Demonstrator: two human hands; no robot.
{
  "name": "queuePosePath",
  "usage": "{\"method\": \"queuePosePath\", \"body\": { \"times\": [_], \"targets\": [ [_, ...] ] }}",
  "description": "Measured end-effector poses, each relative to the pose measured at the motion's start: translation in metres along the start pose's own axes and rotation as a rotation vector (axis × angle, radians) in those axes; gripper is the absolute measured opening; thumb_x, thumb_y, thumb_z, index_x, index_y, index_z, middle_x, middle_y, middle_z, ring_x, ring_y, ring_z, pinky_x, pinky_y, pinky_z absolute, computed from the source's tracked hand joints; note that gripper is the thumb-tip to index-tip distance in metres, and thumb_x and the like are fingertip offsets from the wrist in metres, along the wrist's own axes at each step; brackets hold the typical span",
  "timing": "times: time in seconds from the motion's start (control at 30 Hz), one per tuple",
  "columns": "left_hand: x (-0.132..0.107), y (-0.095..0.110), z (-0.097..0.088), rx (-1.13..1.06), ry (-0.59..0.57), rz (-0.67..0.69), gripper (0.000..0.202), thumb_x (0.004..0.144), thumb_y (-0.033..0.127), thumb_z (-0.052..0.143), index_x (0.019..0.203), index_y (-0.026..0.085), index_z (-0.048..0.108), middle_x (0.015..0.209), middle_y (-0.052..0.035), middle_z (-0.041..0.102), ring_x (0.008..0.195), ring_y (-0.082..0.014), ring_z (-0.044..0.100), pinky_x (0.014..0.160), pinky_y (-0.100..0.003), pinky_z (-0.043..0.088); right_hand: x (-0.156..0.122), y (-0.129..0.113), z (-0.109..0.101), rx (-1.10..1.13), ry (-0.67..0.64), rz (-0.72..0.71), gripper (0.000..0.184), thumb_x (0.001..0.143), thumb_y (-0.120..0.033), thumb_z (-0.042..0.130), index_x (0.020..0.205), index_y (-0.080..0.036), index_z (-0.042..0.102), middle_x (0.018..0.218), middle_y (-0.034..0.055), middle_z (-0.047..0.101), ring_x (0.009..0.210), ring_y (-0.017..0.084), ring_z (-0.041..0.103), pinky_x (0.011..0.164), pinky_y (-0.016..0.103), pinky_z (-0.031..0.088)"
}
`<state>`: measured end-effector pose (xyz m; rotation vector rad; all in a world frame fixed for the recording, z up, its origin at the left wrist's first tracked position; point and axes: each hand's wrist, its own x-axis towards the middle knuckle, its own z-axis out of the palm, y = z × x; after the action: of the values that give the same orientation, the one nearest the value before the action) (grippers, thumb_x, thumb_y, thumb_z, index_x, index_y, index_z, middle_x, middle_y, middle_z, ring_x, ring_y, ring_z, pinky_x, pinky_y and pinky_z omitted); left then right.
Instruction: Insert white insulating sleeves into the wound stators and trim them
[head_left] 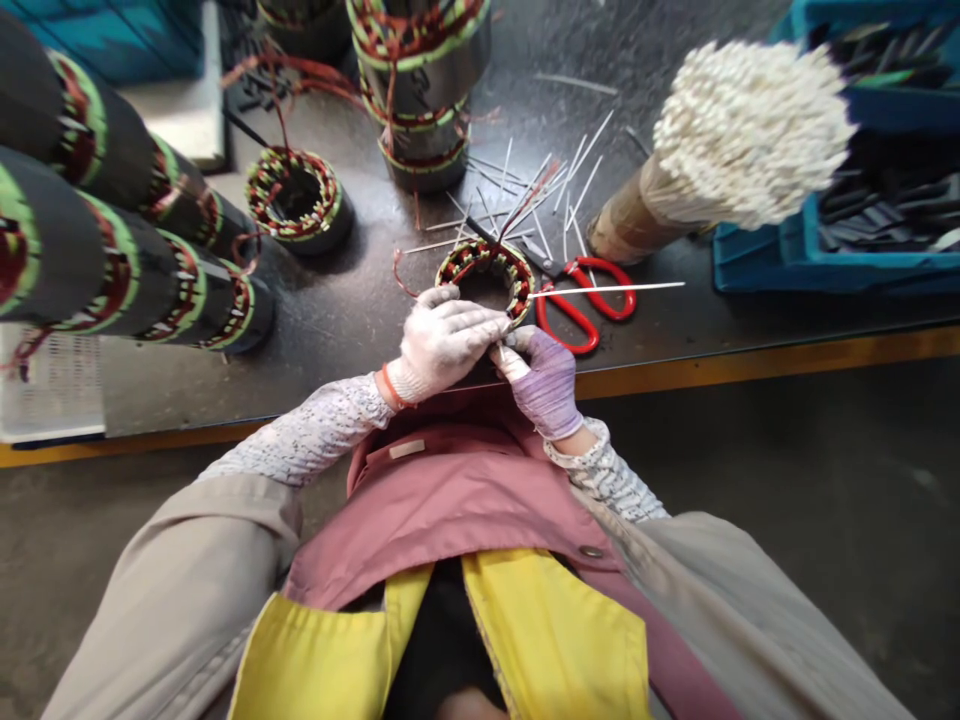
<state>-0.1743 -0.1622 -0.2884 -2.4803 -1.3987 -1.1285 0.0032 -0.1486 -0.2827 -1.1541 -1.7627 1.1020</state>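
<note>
A motor stator [517, 270] with red copper windings and yellow-green insulation lies on the bench in front of me. My left hand [446, 340], in a white glove, is laid over its near left rim, with fingers stretched toward the right. My right hand [541, 380], in a purple glove, pinches with thumb and forefinger at the near right rim, close to my left fingertips. Whatever is in that pinch is hidden. A thin white stick [607, 290] juts rightward from the stator's rim, above red-handled scissors [577, 330].
Loose white sticks [517, 190] are scattered behind the stator. A thick bundle of them [750, 130] stands at right, beside blue bins [765, 250]. Another stator [330, 215] sits left, near stacked stators [431, 80] and long stator rows [142, 260]. The bench edge [675, 368] is close.
</note>
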Motion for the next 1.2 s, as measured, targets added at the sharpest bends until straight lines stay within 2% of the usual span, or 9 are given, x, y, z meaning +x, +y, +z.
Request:
{"method": "queuePosePath", "body": {
  "times": [0.1,0.2,0.4,0.5,0.63,0.83,1.03,1.13,1.2],
  "targets": [
    [0.001,-0.002,-0.001,0.009,-0.028,0.002,0.027,0.103,0.031,0.048,0.105,0.027,0.074,0.103,-0.001,0.08,0.095,-0.0138,0.075,0.097,-0.037,0.047,0.003,0.006,-0.001,-0.133,0.045,-0.126,0.029,0.094,-0.045,0.06,0.08,-0.02,0.065,0.075,0.0039,0.069,0.07,0.017,0.063,0.07,0.032,0.052],
    [0.003,-0.003,-0.003,0.033,-0.093,-0.035,0.031,0.104,0.035,0.045,0.106,0.028,0.075,0.104,-0.0017,0.08,0.096,-0.0144,0.075,0.095,-0.037,0.048,0.009,0.003,-0.009,-0.44,0.047,-0.315,0.028,0.096,-0.044,0.057,0.087,-0.02,0.068,0.087,0.0091,0.072,0.078,0.02,0.065,0.071,0.033,0.047],
    [0.008,-0.006,-0.008,-0.056,-0.164,-0.108,0.037,0.105,0.043,0.043,0.107,0.028,0.076,0.106,-0.0029,0.08,0.099,-0.0153,0.075,0.094,-0.035,0.046,0.016,-0.008,-0.026,-0.798,-0.16,-0.587,0.032,0.098,-0.037,0.048,0.081,-0.018,0.066,0.077,0.0104,0.068,0.064,0.019,0.056,0.058,0.033,0.03],
    [0.009,-0.006,-0.009,-0.095,-0.158,-0.129,0.037,0.104,0.049,0.046,0.107,0.03,0.077,0.103,-0.0007,0.08,0.099,-0.014,0.075,0.089,-0.032,0.046,0.011,-0.004,-0.037,-0.791,-0.194,-0.663,0.03,0.097,-0.038,0.05,0.077,-0.019,0.063,0.077,0.0101,0.068,0.064,0.019,0.056,0.058,0.033,0.031],
    [0.008,-0.004,-0.008,-0.078,-0.145,-0.136,0.039,0.104,0.051,0.045,0.106,0.03,0.078,0.102,-0.0006,0.081,0.098,-0.0128,0.075,0.088,-0.03,0.045,0.003,0.005,-0.048,-0.729,-0.079,-0.671,0.026,0.098,-0.037,0.051,0.082,-0.02,0.064,0.085,0.0095,0.072,0.074,0.019,0.063,0.064,0.032,0.04],
    [0.008,-0.003,-0.01,-0.04,-0.139,-0.11,0.042,0.106,0.048,0.039,0.107,0.03,0.077,0.103,-0.0006,0.08,0.094,-0.0112,0.075,0.087,-0.03,0.044,-0.001,0.016,-0.046,-0.638,-0.022,-0.671,0.036,0.091,-0.055,0.065,0.099,-0.02,0.067,0.094,0.0104,0.073,0.088,0.023,0.067,0.073,0.033,0.048],
    [0.007,-0.005,-0.009,-0.023,-0.164,-0.107,0.04,0.106,0.046,0.039,0.111,0.032,0.076,0.104,-0.0004,0.08,0.096,-0.0124,0.075,0.088,-0.032,0.045,0.022,-0.005,-0.046,-0.791,-0.299,-0.658,0.036,0.095,-0.05,0.058,0.078,-0.02,0.066,0.073,0.0079,0.066,0.066,0.018,0.056,0.06,0.033,0.035],
    [0.007,-0.006,-0.009,-0.034,-0.179,-0.122,0.039,0.106,0.047,0.041,0.112,0.032,0.076,0.104,-0.0009,0.08,0.096,-0.0124,0.074,0.089,-0.031,0.046,0.016,-0.019,-0.054,-0.656,-0.447,-0.735,0.036,0.095,-0.043,0.057,0.067,-0.02,0.06,0.062,0.0041,0.059,0.056,0.015,0.049,0.054,0.031,0.031],
    [0.008,-0.007,-0.01,-0.036,-0.163,-0.119,0.036,0.104,0.046,0.046,0.119,0.029,0.074,0.11,-0.0026,0.079,0.099,-0.0132,0.074,0.088,-0.029,0.047,0.004,-0.025,-0.06,-0.519,-0.425,-0.822,0.031,0.094,-0.033,0.058,0.066,-0.021,0.059,0.06,0.0022,0.06,0.052,0.013,0.048,0.05,0.031,0.029]
  ]
}}
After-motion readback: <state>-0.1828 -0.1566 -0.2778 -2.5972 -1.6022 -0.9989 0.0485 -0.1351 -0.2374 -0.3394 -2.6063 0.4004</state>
